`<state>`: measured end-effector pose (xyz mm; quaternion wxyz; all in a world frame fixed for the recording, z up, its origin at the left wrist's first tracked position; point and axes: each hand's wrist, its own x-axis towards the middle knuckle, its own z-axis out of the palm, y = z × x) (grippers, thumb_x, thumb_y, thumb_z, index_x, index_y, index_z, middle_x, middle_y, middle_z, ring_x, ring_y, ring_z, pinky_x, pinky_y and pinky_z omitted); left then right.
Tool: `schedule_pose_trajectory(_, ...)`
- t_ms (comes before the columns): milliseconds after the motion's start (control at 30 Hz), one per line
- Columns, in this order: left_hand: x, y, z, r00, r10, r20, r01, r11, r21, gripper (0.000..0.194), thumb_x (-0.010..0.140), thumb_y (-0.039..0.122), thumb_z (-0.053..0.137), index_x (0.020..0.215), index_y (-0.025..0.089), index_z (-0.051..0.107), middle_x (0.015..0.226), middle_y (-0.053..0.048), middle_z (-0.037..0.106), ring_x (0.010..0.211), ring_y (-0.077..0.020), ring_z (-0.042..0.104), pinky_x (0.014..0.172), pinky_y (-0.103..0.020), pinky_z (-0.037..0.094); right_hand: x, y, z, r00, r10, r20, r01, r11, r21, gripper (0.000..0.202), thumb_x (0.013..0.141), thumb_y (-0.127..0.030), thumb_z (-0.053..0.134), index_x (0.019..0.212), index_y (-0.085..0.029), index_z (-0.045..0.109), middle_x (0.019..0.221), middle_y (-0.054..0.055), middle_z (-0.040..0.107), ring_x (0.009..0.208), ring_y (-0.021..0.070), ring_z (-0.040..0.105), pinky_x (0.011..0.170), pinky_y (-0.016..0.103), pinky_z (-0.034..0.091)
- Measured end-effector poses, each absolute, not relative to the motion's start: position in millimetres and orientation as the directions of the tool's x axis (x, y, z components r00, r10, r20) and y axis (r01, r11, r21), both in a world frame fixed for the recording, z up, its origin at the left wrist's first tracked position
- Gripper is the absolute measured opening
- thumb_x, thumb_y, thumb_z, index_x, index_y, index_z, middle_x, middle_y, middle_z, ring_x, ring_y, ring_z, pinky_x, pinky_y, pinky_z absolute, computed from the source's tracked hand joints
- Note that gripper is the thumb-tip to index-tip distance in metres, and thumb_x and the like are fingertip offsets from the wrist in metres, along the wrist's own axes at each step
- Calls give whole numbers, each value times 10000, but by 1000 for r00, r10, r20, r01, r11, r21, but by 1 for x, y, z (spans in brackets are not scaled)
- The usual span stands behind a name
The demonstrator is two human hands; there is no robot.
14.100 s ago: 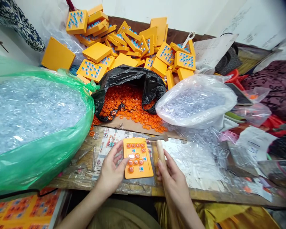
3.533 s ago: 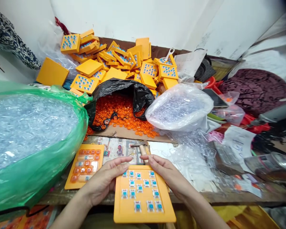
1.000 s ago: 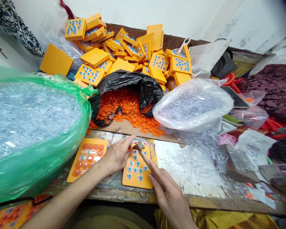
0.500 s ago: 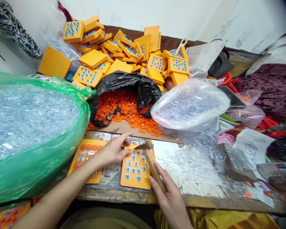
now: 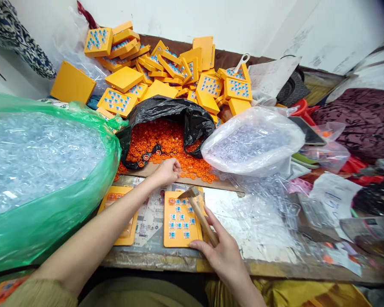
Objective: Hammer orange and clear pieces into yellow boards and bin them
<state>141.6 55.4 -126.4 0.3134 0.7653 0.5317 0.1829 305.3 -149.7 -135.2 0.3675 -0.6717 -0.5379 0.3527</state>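
Note:
My left hand [image 5: 168, 171] reaches to the front edge of the loose orange rings [image 5: 195, 167], fingers pinched together; whether a ring is between them is too small to tell. In my right hand [image 5: 222, 243] is a small hammer [image 5: 201, 213], its metal head over the upper part of a yellow board [image 5: 176, 239]. That board lies flat and carries several blue-centred clear pieces, with one orange piece [image 5: 172, 201] at its top left corner. Left of it, partly under my left forearm, lies another yellow board [image 5: 130, 238] with orange pieces.
A green bag [image 5: 112, 166] of clear pieces stands left. A black bag [image 5: 198, 123] spills orange rings at the centre, beside a white bag [image 5: 294, 132] of clear parts. Yellow boards [image 5: 123, 79] are piled behind. Loose clear parts [image 5: 262, 213] lie right.
My left hand has moved up from the board's top left corner to the orange rings. An orange piece now shows at that corner. My right hand and the hammer have shifted only slightly.

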Motion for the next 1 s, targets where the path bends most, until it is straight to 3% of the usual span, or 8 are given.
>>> schedule_pose_trajectory(200, 139, 55, -122, 307, 949, -64, 749, -200, 631, 119, 777, 155, 603, 816, 147, 715, 848, -84, 724, 829, -208, 671, 771, -310, 505, 305, -147, -139, 209, 974, -92, 427, -175, -887, 795, 624, -319, 806, 1361, -195, 536, 1306, 103, 623, 1210, 314, 571, 1038, 463, 422)
schedule_pose_trajectory(300, 139, 47, -115, 328, 944, -36, 750, -238, 617, 151, 774, 135, 590, 861, 158, 712, 923, -97, 719, 918, -236, 659, 830, -342, 495, 303, -151, -137, 238, 968, -77, 405, -171, -898, 756, 623, -320, 809, 1331, -205, 570, 1278, 94, 644, 1161, 308, 611, 1002, 448, 466)
schedule_pose_trajectory(467, 123, 2, -103, 423, 905, 37, 684, -346, 643, 321, 795, 148, 579, 1113, 186, 599, 937, -50, 701, 905, -210, 649, 842, -343, 498, 306, -167, -137, 271, 961, 63, 422, -59, -905, 433, 822, -350, 648, 1234, -217, 656, 1262, 83, 655, 1133, 269, 636, 987, 402, 494)
schedule_pose_trajectory(600, 110, -37, -105, 500, 861, 92, 581, -413, 701, 343, 796, 155, 594, 1135, 192, 551, 929, -43, 690, 887, -208, 652, 828, -351, 511, 307, -172, -137, 268, 957, 115, 461, -23, -887, 406, 869, -322, 609, 1261, -222, 632, 1281, 74, 640, 1134, 244, 637, 980, 371, 501)
schedule_pose_trajectory(800, 112, -45, -116, 514, 850, 118, 567, -439, 697, 362, 802, 129, 567, 1157, 186, 526, 930, -63, 680, 878, -230, 659, 795, -370, 523, 299, -167, -120, 133, 943, 304, 567, 179, -804, 393, 892, -220, 574, 1284, -214, 610, 1162, 79, 709, 1004, 188, 697, 831, 242, 568)
schedule_pose_trajectory(900, 112, -45, -115, 505, 858, 91, 581, -416, 700, 411, 789, 117, 573, 1188, 196, 514, 953, -59, 687, 896, -227, 658, 816, -370, 519, 296, -168, -115, 67, 974, 219, 617, 132, -776, 408, 927, -243, 511, 1332, -250, 565, 1068, 69, 729, 935, 171, 705, 787, 223, 562)
schedule_pose_trajectory(1000, 110, -41, -111, 499, 866, 27, 581, -357, 731, 496, 776, 129, 599, 1254, 211, 494, 964, -44, 693, 901, -208, 659, 825, -347, 522, 294, -170, -119, 95, 993, 74, 566, 7, -824, 394, 932, -303, 498, 1315, -280, 586, 1151, 65, 700, 1024, 205, 674, 854, 277, 545)
